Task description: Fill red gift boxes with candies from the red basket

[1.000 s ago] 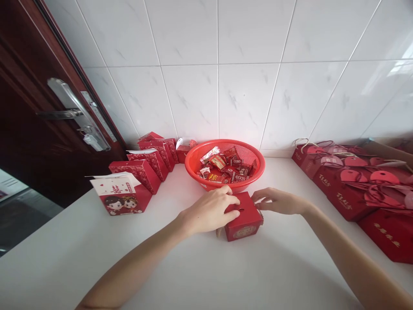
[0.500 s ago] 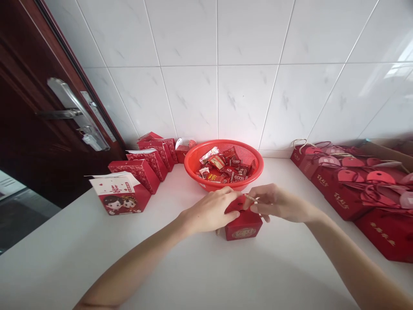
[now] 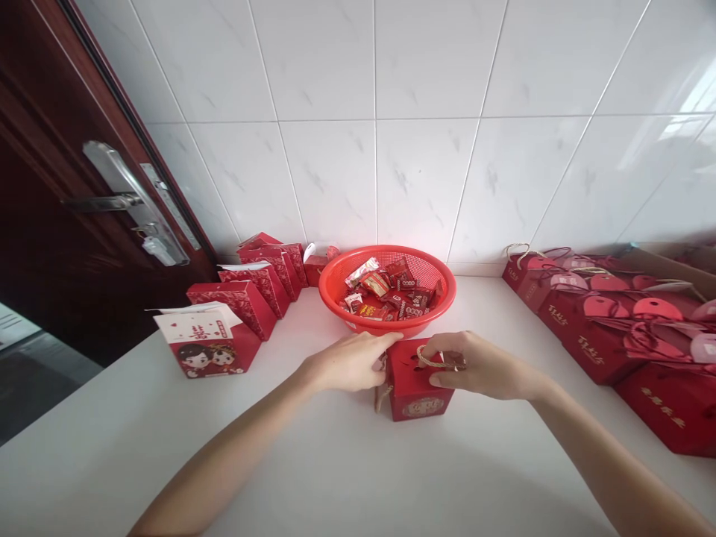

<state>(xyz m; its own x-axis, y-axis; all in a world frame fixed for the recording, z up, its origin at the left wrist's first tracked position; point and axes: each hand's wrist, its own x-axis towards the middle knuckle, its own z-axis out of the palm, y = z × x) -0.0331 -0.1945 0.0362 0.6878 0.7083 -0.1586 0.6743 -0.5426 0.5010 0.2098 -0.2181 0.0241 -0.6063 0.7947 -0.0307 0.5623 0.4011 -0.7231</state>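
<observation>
A small red box with a round gold print on its front stands on the white table. My left hand is at its left side, fingers closed round that edge, beside a cord end that hangs there. My right hand is at the top right of the box, its fingers bent round a looped twisted cord that comes out of the lid. Some fingertips of both hands are hidden. Behind the box sits a red basket with wrapped sweets.
Several red boxes stand in a row at the left, the nearest with a white flap up. Many red boxes with cords fill the right side. A tiled wall rises behind; a dark door is at the left.
My left hand has moved from the lid to the left side of the box. The cord loop now lies lower over the lid by my right hand, and more of the lid shows.
</observation>
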